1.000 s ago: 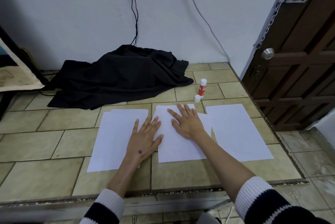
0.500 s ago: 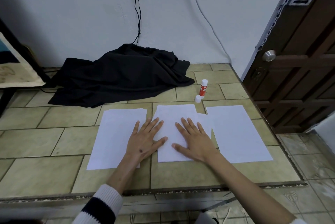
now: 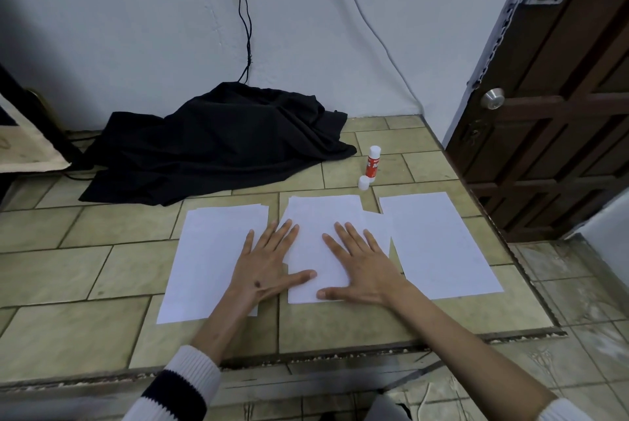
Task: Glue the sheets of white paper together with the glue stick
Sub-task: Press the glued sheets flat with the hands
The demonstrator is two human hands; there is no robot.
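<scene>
Head view: label on the glue stick (image 3: 372,163) unreadable; it stands uncapped behind the middle sheet (image 3: 320,243), cap (image 3: 363,182) beside it. Left hand (image 3: 269,265) and right hand (image 3: 362,269) lie flat, fingers spread, pressing that sheet on the counter (image 3: 85,284). Black cloth (image 3: 218,145) lies behind.

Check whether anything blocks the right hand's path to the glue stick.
Nothing visible does. The right hand lies flat on the middle white paper sheet; the upright red-and-white glue stick stands beyond, past bare tile.
</scene>
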